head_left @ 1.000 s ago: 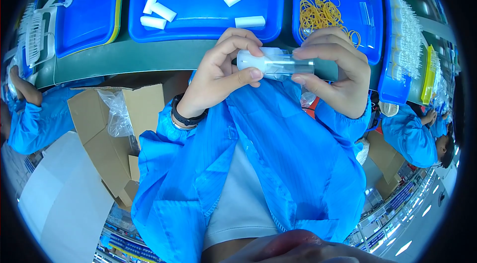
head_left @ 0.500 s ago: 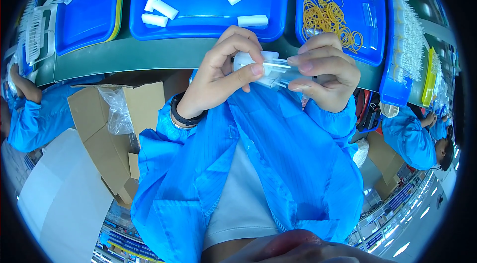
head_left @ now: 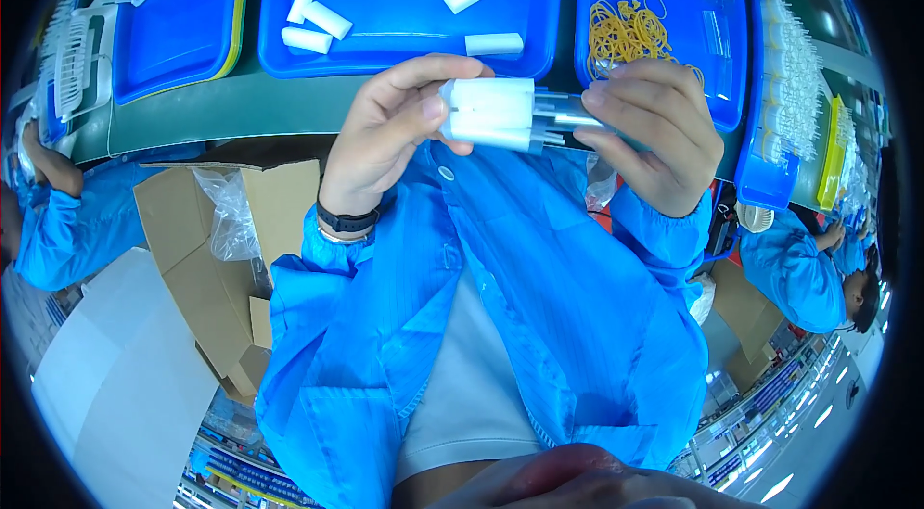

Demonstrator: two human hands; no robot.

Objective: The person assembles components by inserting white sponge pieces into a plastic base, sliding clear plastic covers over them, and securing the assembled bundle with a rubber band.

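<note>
My left hand (head_left: 390, 124) is closed around the left end of a bundle of white, foam-like blocks (head_left: 493, 110), thumb in front and fingers behind. From the right end of the blocks stick out several thin rods, with a clear plastic piece (head_left: 568, 110) around or beside them. The fingertips of my right hand (head_left: 664, 129) pinch that clear plastic and the rod ends. Both hands hold the assembly level in front of my chest, just over the table's near edge. Whether the plastic fully wraps the rods, I cannot tell.
Loose white blocks lie in the middle blue tray (head_left: 385, 47). Yellow rubber bands (head_left: 630, 33) and clear plastic pieces lie in the right blue tray (head_left: 703, 90). White bristly parts (head_left: 789, 76) stand farther right. An open cardboard box (head_left: 197, 249) is below left. Co-workers sit on both sides.
My left hand has moved left and its grip has shifted to the blocks' left end, exposing more of them. My right hand has moved slightly right, still pinching the clear plastic.
</note>
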